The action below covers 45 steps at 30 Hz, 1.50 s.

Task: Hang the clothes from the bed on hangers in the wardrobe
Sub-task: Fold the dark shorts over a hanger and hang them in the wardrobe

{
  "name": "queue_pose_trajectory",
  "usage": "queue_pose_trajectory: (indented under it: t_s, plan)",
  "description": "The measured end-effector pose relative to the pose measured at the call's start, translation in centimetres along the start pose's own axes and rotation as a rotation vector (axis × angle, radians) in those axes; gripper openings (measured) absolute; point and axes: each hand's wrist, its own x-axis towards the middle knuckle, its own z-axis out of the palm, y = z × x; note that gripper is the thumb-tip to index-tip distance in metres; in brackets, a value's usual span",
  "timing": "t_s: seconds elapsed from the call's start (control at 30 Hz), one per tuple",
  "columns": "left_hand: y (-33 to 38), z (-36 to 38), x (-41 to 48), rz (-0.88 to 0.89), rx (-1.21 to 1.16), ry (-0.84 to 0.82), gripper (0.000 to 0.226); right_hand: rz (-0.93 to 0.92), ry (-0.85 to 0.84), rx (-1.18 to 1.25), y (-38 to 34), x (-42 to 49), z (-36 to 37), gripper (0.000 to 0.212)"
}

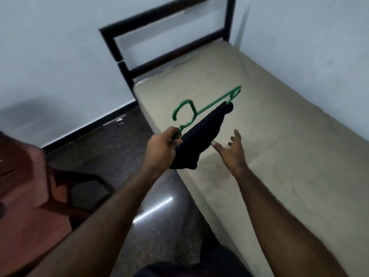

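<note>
Left hand (162, 145) clamped on green hanger (201, 111) carrying dark garment (196, 136); right hand (232, 150) free, fingers spread; next: likely carry to wardrobe, unseen here.

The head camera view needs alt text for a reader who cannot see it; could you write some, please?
A person's left hand holds a green plastic hanger with a dark garment draped on it, above the edge of a bare beige mattress. The right hand is open beside the garment, holding nothing. A dark bed frame stands against pale walls.

green hanger (207, 108) | tilted, above bed (279, 156) | dark garment (197, 136) draped on it
</note>
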Motion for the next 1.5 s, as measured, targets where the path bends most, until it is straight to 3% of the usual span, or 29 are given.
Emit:
queue_pose_trajectory:
  t_s: [0.13, 0.2, 0.33, 0.37, 0.47, 0.63, 0.77, 0.83, 0.97, 1.13, 1.2, 1.27, 1.33, 1.4, 1.5]
  plan:
    - [-4.0, -11.5, -3.8, 0.015, -0.03, 0.12, 0.019, -0.106, -0.065, 0.05, -6.1, -3.4, 6.3, 0.116]
    - [-5.6, -16.1, -5.7, 0.042, -0.078, 0.123, 0.022, -0.124, -0.159, 0.132, -8.7, -5.2, 9.2, 0.11]
    - [-9.5, -25.0, -11.9, 0.014, -0.104, 0.245, 0.023, -0.159, -0.524, 0.357, -13.2, -11.9, 17.1, 0.05]
    - [-10.3, -26.8, -13.3, -0.019, -0.122, 0.285, 0.023, -0.151, -0.627, 0.404, -14.0, -13.6, 18.9, 0.044]
    - [-13.7, -32.8, -19.2, -0.117, -0.121, 0.441, 0.021, -0.129, -0.871, 0.44, -15.6, -19.7, 25.0, 0.047]
    - [-18.0, -40.8, -27.8, -0.234, -0.116, 0.682, 0.021, -0.163, -1.138, 0.428, -19.2, -27.7, 34.6, 0.035]
    - [-21.3, -45.7, -32.9, -0.316, -0.139, 0.868, 0.018, -0.213, -1.289, 0.34, -22.4, -34.5, 42.0, 0.053]
    - [-23.0, -48.2, -35.4, -0.372, -0.174, 0.989, 0.019, -0.222, -1.352, 0.32, -23.5, -37.5, 46.4, 0.047]
    - [-25.7, -52.7, -40.6, -0.509, -0.017, 1.184, 0.022, -0.235, -1.53, 0.325, -24.7, -43.3, 54.6, 0.016]
    - [-28.5, -57.7, -47.0, -0.734, 0.129, 1.414, 0.025, -0.218, -1.659, 0.327, -26.2, -51.5, 62.2, 0.008]
    - [-29.3, -58.3, -49.6, -0.834, 0.265, 1.562, 0.038, -0.185, -1.697, 0.34, -26.8, -54.3, 64.4, 0.009]
    - [-30.8, -58.2, -52.1, -0.933, 0.325, 1.813, 0.062, -0.16, -1.732, 0.344, -27.2, -57.1, 66.9, 0.005]
    - [-32.9, -57.2, -54.9, -1.053, 0.134, 2.061, 0.089, -0.14, -1.752, 0.33, -27.1, -59.9, 69.1, 0.004]
    - [-35.2, -57.0, -57.6, -1.1, -0.257, 2.188, 0.1, -0.099, -1.796, 0.309, -26.8, -62.9, 71.6, 0.005]
    - [-37.6, -58.5, -61.6, -0.755, -0.761, 2.245, 0.063, -0.055, -1.863, 0.263, -26.2, -67.7, 74.7, 0.001]
